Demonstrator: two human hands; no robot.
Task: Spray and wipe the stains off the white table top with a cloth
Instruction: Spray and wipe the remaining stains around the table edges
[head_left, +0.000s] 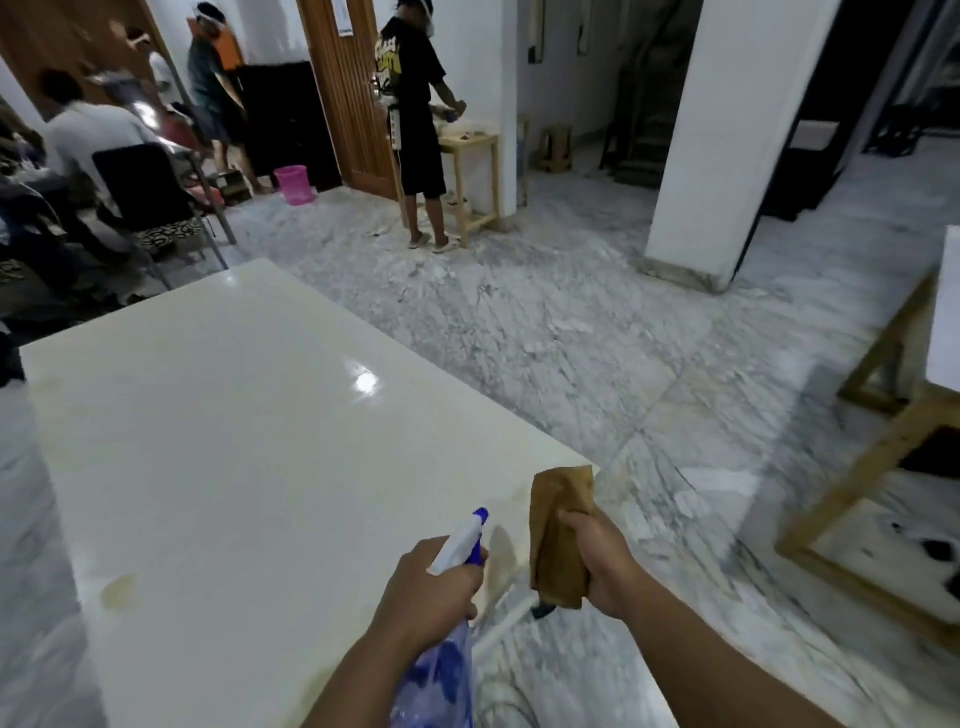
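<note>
Two hands hover over the near right corner of the white table top (249, 415). Left hand (426, 592) grips a spray bottle (441, 670) — blue nozzle aimed at the surface. Right hand (597, 561) clutches a brown cloth (561, 535) upright. A yellowish stain (120, 590) lies near the left edge — others faint.

— How much of the spray bottle (441, 675) shows?
— Its base is cut off by the bottom edge, and the left hand (423, 592) covers its neck and trigger.
— The worktop (218, 415)?
— Its near edge runs out of frame.
— The cloth (563, 540)?
— The right hand (597, 558) hides part of it.
— Those people at the back?
— Blurred.
</note>
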